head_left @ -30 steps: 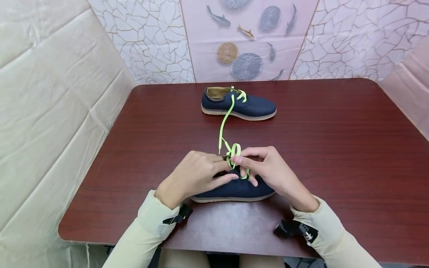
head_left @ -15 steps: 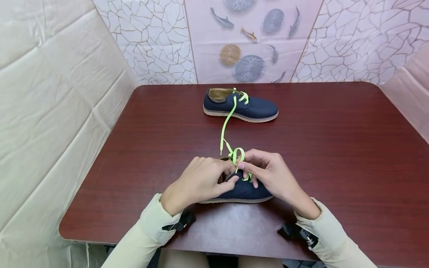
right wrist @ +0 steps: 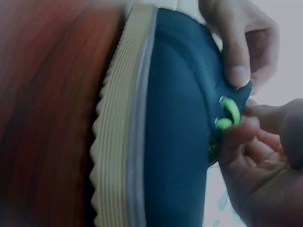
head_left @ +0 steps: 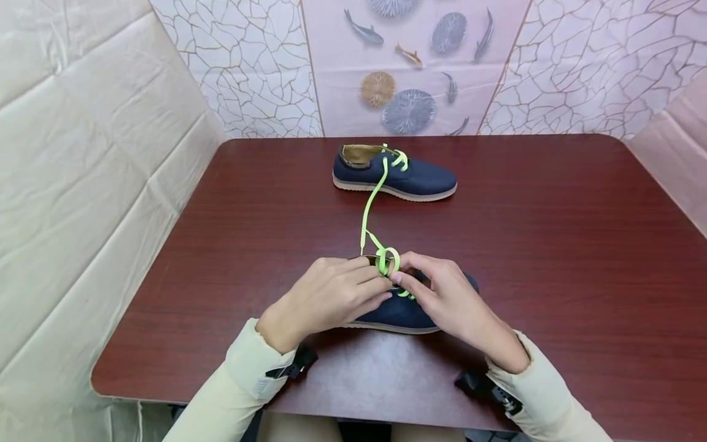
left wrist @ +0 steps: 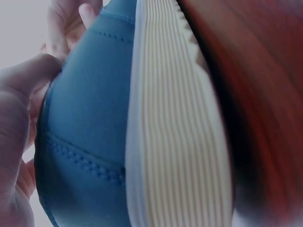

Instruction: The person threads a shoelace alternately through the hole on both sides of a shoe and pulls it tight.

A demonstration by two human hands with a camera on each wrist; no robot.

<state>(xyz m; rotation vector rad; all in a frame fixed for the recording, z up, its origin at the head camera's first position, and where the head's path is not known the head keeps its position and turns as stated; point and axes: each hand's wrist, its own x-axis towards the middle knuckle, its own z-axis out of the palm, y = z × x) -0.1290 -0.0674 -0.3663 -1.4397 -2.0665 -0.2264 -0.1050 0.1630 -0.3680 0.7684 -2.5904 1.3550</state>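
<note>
A navy shoe [head_left: 394, 316] with a pale ribbed sole lies on its sole near the table's front edge, its toe to the right. My left hand [head_left: 328, 298] is at its opening; in the right wrist view the thumb [right wrist: 237, 73] presses the flap beside an eyelet, with other fingers behind it. My right hand [head_left: 450, 298] pinches the yellow-green shoelace [head_left: 395, 261], which makes a small loop above the opening. The fingertips partly hide the pinched stretch. Lower down, laced turns [right wrist: 230, 111] pass through eyelets. In the left wrist view the shoe's side [left wrist: 90, 94] fills the middle.
A matching navy shoe [head_left: 425, 178] stands farther back, toe to the right. One lace end [head_left: 366, 221] trails from it toward the near shoe. Both stand on a reddish-brown table [head_left: 552, 258]. A patterned backdrop [head_left: 414, 73] hangs behind, and pale cloth [head_left: 99, 184] hangs at the left.
The lace loop now sits lower and rounder over the opening. My left fingers have closed in over the collar, and my right hand has shifted slightly down and right. The far shoe stays put.
</note>
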